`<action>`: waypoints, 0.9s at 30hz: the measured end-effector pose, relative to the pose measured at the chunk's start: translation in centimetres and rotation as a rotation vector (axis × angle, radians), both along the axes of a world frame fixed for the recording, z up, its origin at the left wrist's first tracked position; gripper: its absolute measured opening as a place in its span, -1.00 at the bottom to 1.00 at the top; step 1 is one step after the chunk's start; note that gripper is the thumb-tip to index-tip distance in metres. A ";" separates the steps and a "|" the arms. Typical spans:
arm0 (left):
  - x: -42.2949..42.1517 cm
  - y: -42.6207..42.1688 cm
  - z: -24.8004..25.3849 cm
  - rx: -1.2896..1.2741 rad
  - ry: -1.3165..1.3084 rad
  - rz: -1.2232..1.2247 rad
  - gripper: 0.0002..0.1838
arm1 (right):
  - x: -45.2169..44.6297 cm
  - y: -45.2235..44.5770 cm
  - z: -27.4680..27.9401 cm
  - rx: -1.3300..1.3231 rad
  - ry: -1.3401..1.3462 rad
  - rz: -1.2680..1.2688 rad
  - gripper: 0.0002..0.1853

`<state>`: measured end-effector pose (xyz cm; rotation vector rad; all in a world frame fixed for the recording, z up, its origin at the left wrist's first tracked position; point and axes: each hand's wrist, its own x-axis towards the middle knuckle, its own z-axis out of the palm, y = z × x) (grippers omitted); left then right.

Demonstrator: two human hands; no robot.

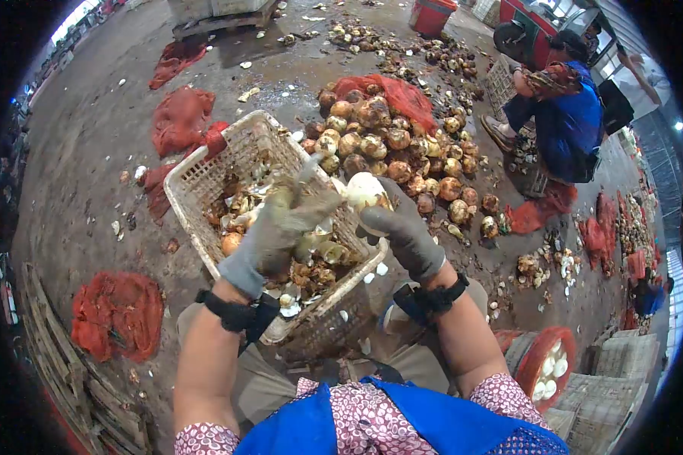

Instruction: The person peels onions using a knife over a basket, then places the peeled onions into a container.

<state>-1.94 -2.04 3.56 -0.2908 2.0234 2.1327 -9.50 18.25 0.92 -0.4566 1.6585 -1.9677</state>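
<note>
Lying well off to the left of both hands are some rough wooden slats (72, 371), with a crumpled red mesh bag (118, 315) on the floor between them and the left forearm. More red mesh (184, 117) is bunched up ahead and to the left of the left hand, near a pale plastic crate (218, 163). That crate's right under the left hand and it's got a messy heap of peel scraps (243, 201) in it.

Now the left hand (273, 227): grey glove, hanging over the crate, and pretty blurry. Its fingers point toward the other hand, but honestly I can't tell whether it's gripping anything. Just right of those fingertips is the main onion (366, 189), mostly white and bare, with some brown on its lower side. The right hand (406, 231), gloved too, has hold of that one, thumb and fingers up against it, by the crate's right edge.

Straight out past the right hand there's a big pile of brownish onions (376, 140), partly covered by a red net (402, 97). Back by the right elbow, off to its right, a basket with a red mesh rim (533, 356) holds smooth white onions (550, 371). Farther out to the right, a co-worker (569, 114) in blue is hunkered down low.
</note>
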 end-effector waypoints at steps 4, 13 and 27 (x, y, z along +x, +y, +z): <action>-2.4 1.0 -7.3 0.042 0.373 0.067 -0.54 | 0.9 -1.0 0.6 0.127 0.048 0.076 -0.27; -0.8 0.4 -4.5 0.033 0.447 0.032 -0.57 | -0.1 -1.2 -0.5 0.287 0.074 0.177 -0.44; -0.9 2.0 -2.2 0.414 0.164 0.510 -0.73 | -0.3 -3.7 2.5 0.110 0.062 -0.133 -0.40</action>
